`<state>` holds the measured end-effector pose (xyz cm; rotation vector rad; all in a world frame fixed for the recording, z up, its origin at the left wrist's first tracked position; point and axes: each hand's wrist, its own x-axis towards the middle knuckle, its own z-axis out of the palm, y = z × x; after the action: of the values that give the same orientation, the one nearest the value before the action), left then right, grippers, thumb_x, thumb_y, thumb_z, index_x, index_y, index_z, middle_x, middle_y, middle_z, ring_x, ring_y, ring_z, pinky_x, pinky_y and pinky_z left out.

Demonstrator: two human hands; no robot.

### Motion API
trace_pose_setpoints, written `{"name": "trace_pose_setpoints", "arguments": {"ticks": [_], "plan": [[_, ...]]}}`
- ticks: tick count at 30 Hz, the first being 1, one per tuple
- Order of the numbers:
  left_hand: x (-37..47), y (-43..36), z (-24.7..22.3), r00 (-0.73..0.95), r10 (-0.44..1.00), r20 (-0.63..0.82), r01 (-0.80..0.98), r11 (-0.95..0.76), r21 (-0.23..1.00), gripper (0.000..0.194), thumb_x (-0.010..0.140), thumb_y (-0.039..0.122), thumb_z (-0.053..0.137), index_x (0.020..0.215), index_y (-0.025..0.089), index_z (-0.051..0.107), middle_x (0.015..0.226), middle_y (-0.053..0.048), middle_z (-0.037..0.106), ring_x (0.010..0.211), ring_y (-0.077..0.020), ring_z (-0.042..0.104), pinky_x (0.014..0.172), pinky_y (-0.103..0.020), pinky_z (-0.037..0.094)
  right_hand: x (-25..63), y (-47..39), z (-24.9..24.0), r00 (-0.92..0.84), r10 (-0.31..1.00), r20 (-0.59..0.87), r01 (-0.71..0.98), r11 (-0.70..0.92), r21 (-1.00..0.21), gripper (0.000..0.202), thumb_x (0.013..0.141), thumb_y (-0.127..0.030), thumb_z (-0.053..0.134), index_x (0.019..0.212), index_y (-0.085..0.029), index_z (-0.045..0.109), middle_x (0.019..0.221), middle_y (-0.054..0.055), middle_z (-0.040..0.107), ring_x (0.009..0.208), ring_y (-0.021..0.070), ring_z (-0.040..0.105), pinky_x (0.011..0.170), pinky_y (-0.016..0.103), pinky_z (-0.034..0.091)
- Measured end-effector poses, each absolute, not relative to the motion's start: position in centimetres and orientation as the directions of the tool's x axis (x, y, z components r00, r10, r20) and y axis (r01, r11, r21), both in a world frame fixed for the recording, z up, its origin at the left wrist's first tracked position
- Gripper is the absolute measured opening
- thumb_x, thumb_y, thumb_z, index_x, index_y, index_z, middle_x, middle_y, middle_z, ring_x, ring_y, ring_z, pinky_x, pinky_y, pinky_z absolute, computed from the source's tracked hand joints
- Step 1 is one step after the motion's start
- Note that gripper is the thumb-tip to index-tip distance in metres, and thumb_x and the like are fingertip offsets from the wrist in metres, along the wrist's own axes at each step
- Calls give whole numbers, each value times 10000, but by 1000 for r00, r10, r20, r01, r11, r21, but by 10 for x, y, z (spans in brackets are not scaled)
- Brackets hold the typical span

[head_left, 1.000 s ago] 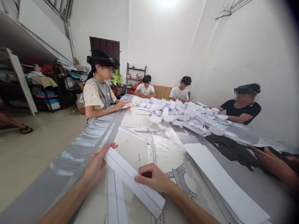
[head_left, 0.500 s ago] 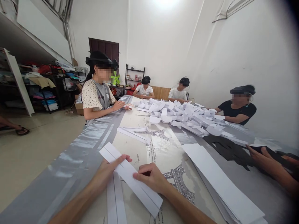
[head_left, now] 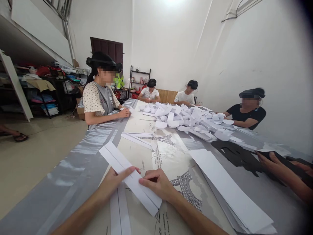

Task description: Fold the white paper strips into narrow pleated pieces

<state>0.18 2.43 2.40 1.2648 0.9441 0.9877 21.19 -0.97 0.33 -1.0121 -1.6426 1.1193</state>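
A long white paper strip [head_left: 146, 196] with a dark line along its length lies slanted between my two hands. My left hand [head_left: 119, 179] grips its left edge, thumb on top and the other fingers underneath. On the opposite edge, my right hand [head_left: 156, 184] pinches the strip between thumb and bent fingers. Partly under my left hand, another lined white strip [head_left: 119, 212] rests on the table. To the right of my right hand lies a stack of large white paper sheets [head_left: 227, 186].
A heap of folded white paper pieces [head_left: 181, 117] covers the table's far middle. More strips [head_left: 139, 139] lie ahead on the Eiffel Tower-printed tablecloth [head_left: 176, 160]. Several people sit around the table. At right, another person's hand [head_left: 276, 164] is by black material [head_left: 234, 155].
The strip in my hands has shifted up and left, and its near end has drawn closer to my right hand. The person at left has turned the paper in their hands.
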Motion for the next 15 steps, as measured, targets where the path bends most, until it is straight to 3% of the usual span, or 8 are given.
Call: {"name": "trace_pose_setpoints", "arguments": {"ticks": [8,15], "plan": [[0,27,26,227,974,-19,-96,42,995,368,782,521,802,935,187,818,982,-113,792,910,-287,735,799,-319,571,214,-10,7,-354,918,177,94,224,-970,459,876,-549,709,641,-155,703,588,-21,515,546,98,411,496,250,268],[-4,36,21,160,987,-14,-139,37,990,393,736,512,844,925,168,813,994,-119,784,926,-282,717,814,-320,564,213,-10,7,-331,930,160,89,199,-976,411,881,-529,714,727,-152,768,663,13,634,587,117,508,518,245,329]]}}
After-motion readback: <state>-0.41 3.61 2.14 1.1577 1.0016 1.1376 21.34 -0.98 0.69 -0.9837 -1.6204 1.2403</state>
